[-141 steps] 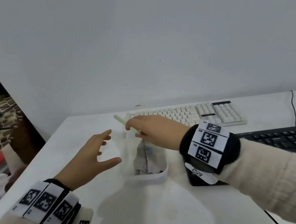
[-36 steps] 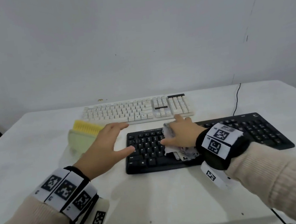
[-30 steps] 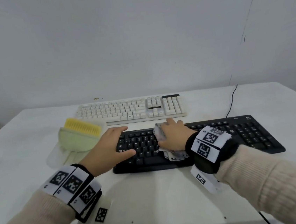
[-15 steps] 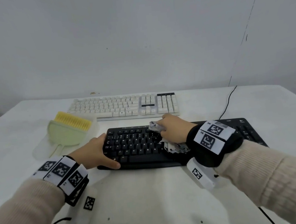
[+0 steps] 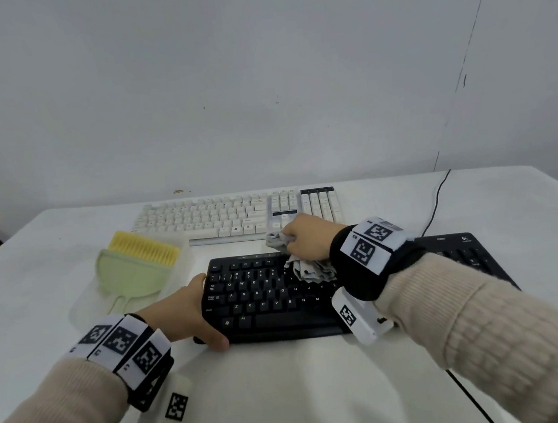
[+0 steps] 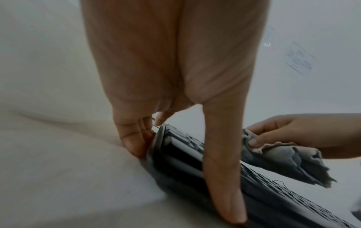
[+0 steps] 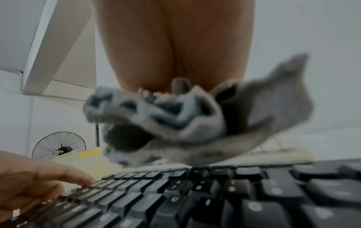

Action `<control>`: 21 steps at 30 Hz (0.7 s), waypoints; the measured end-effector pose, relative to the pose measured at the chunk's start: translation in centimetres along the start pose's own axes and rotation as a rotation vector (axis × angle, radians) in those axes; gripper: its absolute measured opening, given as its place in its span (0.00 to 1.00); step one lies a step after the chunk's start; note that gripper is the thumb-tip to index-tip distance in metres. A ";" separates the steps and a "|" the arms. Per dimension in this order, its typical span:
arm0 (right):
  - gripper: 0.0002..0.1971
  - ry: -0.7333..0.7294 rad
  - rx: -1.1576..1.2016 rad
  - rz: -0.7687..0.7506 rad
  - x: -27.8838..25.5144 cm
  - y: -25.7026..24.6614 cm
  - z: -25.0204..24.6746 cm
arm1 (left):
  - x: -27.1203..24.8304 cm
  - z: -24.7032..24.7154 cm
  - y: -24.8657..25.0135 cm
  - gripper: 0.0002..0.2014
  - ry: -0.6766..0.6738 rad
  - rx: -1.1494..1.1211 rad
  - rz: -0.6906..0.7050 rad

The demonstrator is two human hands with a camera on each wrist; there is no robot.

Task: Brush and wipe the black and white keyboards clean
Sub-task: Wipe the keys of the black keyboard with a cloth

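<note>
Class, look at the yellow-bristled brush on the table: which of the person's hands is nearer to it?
The left. The left hand grips the black keyboard's left end, just beside the brush. The right hand holds a cloth over the keyboard's middle, farther from the brush.

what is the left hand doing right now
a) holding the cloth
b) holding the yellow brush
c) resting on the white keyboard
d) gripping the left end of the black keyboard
d: the left hand clasps the left end of the black keyboard, fingers behind its far edge and thumb along the near edge, while the right hand holds the cloth.
</note>
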State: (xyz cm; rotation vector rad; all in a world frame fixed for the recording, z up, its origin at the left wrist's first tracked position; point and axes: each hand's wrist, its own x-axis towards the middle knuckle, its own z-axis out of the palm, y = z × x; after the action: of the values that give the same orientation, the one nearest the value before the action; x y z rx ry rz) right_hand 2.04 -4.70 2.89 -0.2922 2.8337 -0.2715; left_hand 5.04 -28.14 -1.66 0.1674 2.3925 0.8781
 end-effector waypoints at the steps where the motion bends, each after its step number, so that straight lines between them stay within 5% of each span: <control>1: 0.19 -0.008 -0.020 -0.007 0.3 -0.3 0.1 | 0.0 0.0 -0.1 0.50 -0.001 -0.015 0.015; 5: 0.18 -0.027 -0.056 -0.035 1.6 -1.8 -0.1 | -0.4 0.3 -0.5 0.52 0.028 -0.064 0.059; 12: 0.17 -0.046 -0.043 -0.047 3.3 -4.1 -0.3 | -0.3 0.4 -0.9 0.40 0.055 -0.122 0.174; 21: 0.17 -0.028 0.023 -0.137 4.7 -6.6 0.1 | 0.3 0.7 -1.4 0.60 0.084 -0.081 0.310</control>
State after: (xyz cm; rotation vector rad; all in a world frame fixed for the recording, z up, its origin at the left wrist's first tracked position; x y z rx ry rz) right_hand -1.27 -12.12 3.03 -0.4830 2.7851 -0.3251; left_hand 5.29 -28.76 -3.08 0.4882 2.4421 1.1404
